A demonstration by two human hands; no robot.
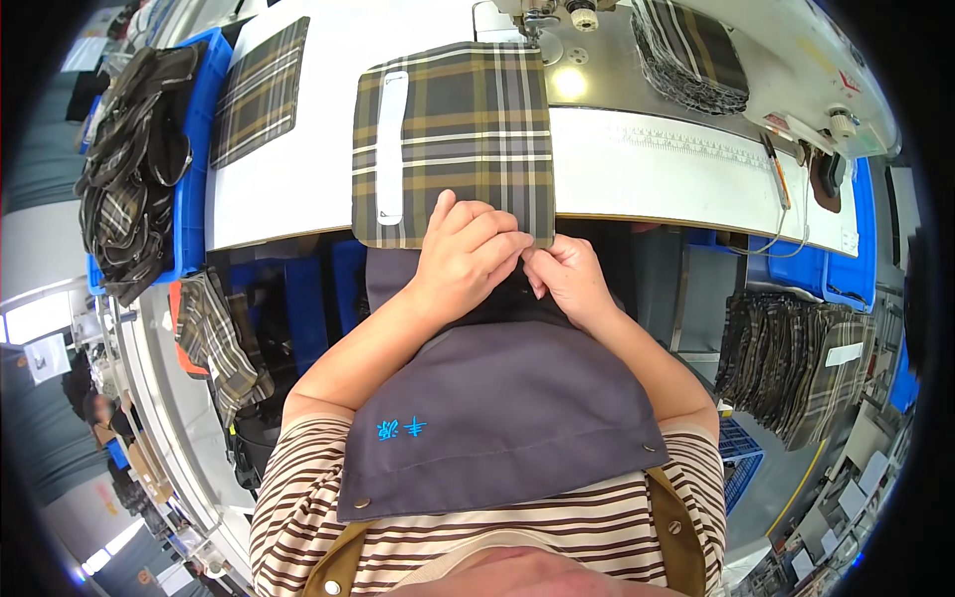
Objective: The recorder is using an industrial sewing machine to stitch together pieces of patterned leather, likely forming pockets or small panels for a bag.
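Observation:
A plaid fabric panel (453, 119), dark with brown and white stripes, lies on the white table in front of me. Its near edge hangs slightly over the table's front edge, and a long white strip (391, 149) sits on its left part. My left hand (468, 249) rests at the near right corner, thumb and fingertips pinched on the edge. Close beside it, my right hand (572, 279) pinches the same corner from the right. Whatever finer detail is between the fingertips is too small to make out. The panel's far right corner lies by the sewing machine's needle area (537, 30).
Another plaid piece (261, 95) lies left, beside a blue bin (199, 149) heaped with dark plaid pieces. A plaid stack (693, 55) sits on the machine bed. A ruler scale (686, 141) and an orange-handled tool (778, 179) are right. More plaid pieces (786, 358) hang below.

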